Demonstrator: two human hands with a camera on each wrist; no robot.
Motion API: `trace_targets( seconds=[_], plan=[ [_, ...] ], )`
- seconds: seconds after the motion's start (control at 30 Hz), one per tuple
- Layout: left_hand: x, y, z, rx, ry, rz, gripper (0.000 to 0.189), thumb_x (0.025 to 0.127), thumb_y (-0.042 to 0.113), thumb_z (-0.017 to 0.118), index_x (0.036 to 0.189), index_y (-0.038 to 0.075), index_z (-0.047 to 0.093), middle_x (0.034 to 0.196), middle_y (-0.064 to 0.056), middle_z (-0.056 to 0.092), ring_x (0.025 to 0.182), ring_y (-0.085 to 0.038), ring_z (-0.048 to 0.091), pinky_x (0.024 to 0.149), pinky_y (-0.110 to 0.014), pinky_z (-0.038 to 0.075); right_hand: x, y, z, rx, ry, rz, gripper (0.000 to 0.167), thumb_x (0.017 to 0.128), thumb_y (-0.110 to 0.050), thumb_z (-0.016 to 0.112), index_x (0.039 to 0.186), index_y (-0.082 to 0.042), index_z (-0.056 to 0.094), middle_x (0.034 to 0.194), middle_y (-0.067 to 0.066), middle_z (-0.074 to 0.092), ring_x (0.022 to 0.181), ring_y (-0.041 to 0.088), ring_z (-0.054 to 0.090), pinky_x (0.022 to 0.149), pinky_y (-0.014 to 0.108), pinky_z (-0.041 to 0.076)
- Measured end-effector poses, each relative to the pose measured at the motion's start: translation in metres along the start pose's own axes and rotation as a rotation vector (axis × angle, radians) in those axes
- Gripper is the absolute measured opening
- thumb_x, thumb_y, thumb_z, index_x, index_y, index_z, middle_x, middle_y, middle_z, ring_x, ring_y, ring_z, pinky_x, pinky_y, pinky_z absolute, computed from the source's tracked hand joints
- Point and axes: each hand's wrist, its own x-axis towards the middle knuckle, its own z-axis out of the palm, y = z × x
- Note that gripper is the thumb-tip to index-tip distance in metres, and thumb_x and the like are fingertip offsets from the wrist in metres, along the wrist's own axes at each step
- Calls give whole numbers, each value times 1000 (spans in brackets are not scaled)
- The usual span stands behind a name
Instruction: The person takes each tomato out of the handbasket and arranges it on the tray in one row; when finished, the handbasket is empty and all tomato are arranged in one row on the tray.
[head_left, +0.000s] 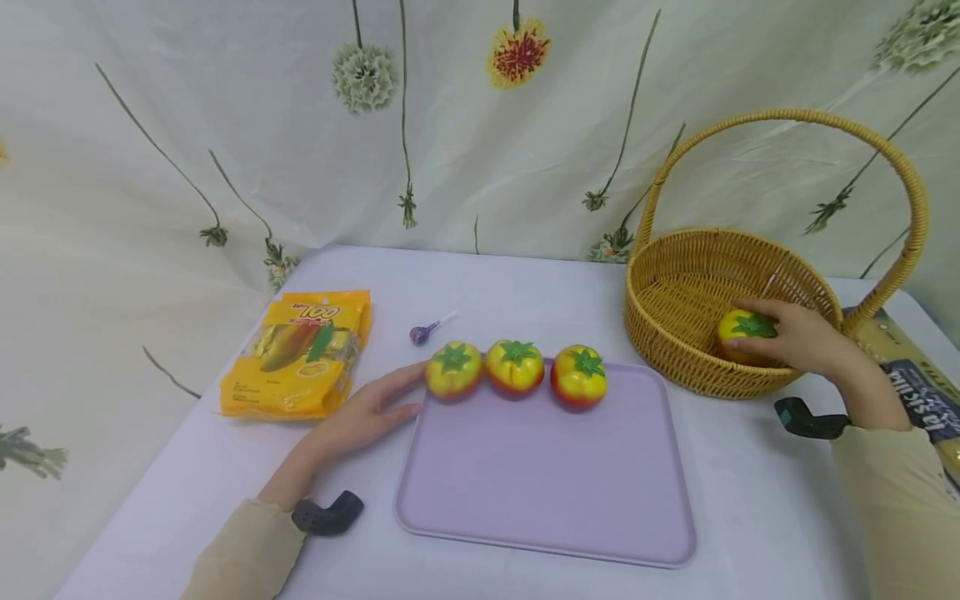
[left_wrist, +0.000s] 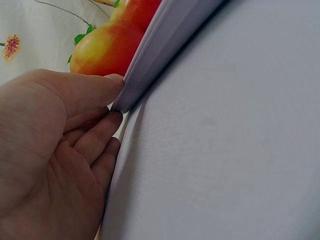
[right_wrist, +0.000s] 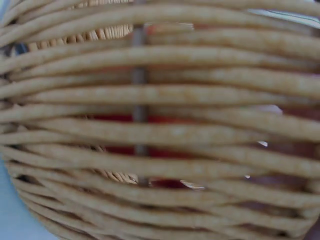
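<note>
My right hand [head_left: 798, 335] reaches over the near right rim of a wicker basket [head_left: 675, 354] and grips a yellow-red toy persimmon [head_left: 738, 329] with green leaves. In the right wrist view, the basket's woven side [right_wrist: 200, 135] hides most of that hand, and red shows through the gaps. At the far left corner of a lilac tray [head_left: 547, 483], my left hand [head_left: 367, 421] pinches the rim between thumb and fingers. Three more persimmons line the tray's far edge: a left one [head_left: 453, 372], a middle one [head_left: 514, 369] and a right one [head_left: 578, 377].
Left of the tray lies a yellow candy bag [head_left: 292, 358] with a mango picture. A lollipop [head_left: 423, 332] rests behind the tray. Beyond the right forearm is a brown packet [head_left: 918, 383]. The basket's tall handle [head_left: 787, 117] arches above it. A flowered cloth [head_left: 480, 150] hangs behind the table.
</note>
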Motion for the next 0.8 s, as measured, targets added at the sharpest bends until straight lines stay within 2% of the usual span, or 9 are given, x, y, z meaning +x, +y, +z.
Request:
trace_targets(
  seconds=[0.2, 0.37, 0.47, 0.57, 0.67, 0.73, 0.8],
  plan=[
    [0, 0, 0, 5, 5, 0, 54, 94, 29, 57, 144, 26, 38, 144, 10, 37, 134, -12, 27, 109, -41, 23, -5, -5, -3, 75, 49, 38, 75, 90, -39, 61, 141, 8, 31, 125, 38, 39, 104, 46, 41, 84, 61, 38],
    [-1, 0, 0, 13, 7, 4, 53, 94, 28, 57, 144, 26, 38, 144, 10, 37, 134, -12, 27, 109, -41, 23, -11, -15, -7, 145, 135, 53, 73, 91, -36, 61, 144, 3, 28, 130, 38, 34, 102, 46, 40, 82, 60, 39],
    [-1, 1, 0, 14, 9, 11, 53, 94, 27, 57, 144, 25, 38, 144, 9, 37, 134, -13, 27, 108, -41, 23, -14, -25, -12, 187, 170, 55, 73, 91, -35, 61, 147, -2, 26, 133, 36, 30, 103, 45, 39, 81, 55, 42],
    [-1, 1, 0, 15, 11, 13, 53, 94, 27, 58, 144, 25, 38, 144, 9, 37, 134, -13, 27, 108, -42, 23, -19, -38, -17, 232, 176, 59, 74, 90, -36, 62, 148, -9, 25, 134, 32, 30, 104, 43, 39, 79, 38, 44],
    [-1, 1, 0, 12, 8, 7, 53, 94, 27, 58, 144, 26, 38, 144, 10, 37, 134, -12, 27, 109, -41, 23, -25, -53, -16, 257, 201, 31, 72, 89, -34, 64, 148, -13, 29, 132, 28, 34, 103, 39, 39, 71, 17, 41],
    [-1, 1, 0, 9, 5, 7, 54, 94, 28, 57, 144, 26, 37, 144, 11, 36, 134, -12, 27, 109, -41, 23, -29, -62, -13, 271, 218, -12, 69, 89, -29, 66, 147, -13, 32, 132, 26, 36, 101, 38, 40, 66, 9, 39],
    [-1, 0, 0, 6, 3, 8, 54, 94, 28, 57, 144, 26, 37, 144, 11, 36, 134, -12, 27, 109, -41, 23, -32, -71, -7, 279, 228, -71, 68, 88, -23, 67, 146, -12, 34, 132, 26, 38, 100, 38, 42, 65, 6, 39]
  ],
)
